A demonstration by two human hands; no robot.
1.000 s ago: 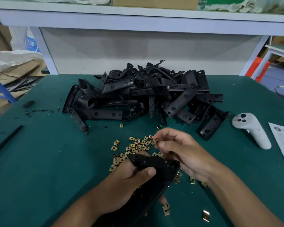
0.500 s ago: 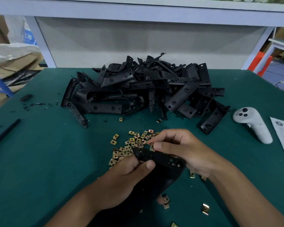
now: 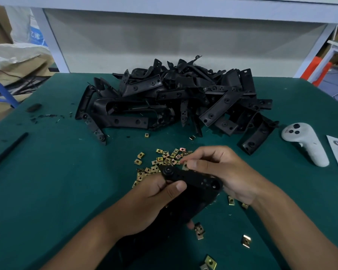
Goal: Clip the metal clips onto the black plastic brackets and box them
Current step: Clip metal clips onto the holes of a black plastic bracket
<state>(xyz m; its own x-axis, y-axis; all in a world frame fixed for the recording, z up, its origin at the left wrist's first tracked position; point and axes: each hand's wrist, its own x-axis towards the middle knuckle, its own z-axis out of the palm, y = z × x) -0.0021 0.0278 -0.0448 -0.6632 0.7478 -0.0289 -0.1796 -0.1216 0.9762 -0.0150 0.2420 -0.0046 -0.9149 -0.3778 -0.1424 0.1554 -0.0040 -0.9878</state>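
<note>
- Underneath, a green worktop (image 3: 47, 191) below a white shelf frame
- Behind: bracket pile (image 3: 174, 98), controller (image 3: 304, 143)
- Left hand (image 3: 144, 201) grips a black bracket (image 3: 193, 178); right hand (image 3: 219, 168) fingers pinch a metal clip (image 3: 184, 166) against it, loose clips (image 3: 164, 158) beside

The right hand (image 3: 220, 172) has drawn back from the clip pile (image 3: 164, 162), carrying 1 clip (image 3: 184, 166) to the bracket (image 3: 193, 178).
</note>
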